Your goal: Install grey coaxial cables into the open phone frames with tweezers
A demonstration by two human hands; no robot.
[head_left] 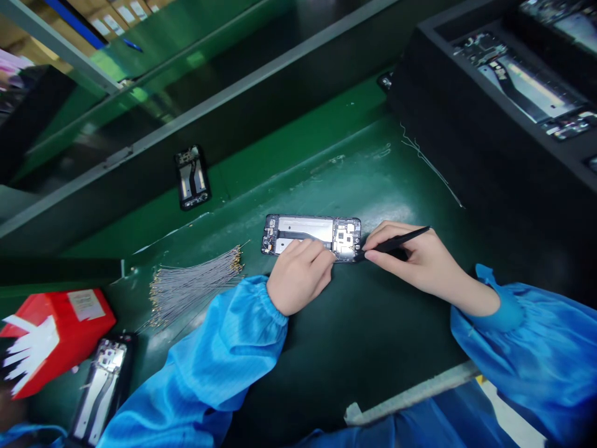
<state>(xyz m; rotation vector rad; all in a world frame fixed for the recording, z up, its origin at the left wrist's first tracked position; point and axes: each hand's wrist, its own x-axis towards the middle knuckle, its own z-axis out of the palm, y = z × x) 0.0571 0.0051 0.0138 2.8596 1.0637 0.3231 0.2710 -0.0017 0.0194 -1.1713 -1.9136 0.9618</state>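
Bracing an opened phone frame (305,225) with silvery plates and exposed circuitry, the left hand (298,280) bunches its curled fingers together along the near edge, probably to stop it sliding on the green bench (354,330). The frame lies flat at the clock's centre. From three o'clock, the right hand (426,264) pinches a slim black tool (405,239) between thumb and fingers, pen-like, likely for fine control at the frame's right end. Thin wires (196,283) lie bundled towards half past eight, seemingly within easy reach; a red box (84,330) sits beyond. Other phone frames rest at ten (192,177) and eight o'clock; a black tray (448,112) at two holds more, cut off by the picture's edge. The left fingertips' grip and the tool's tip are hard to make out.
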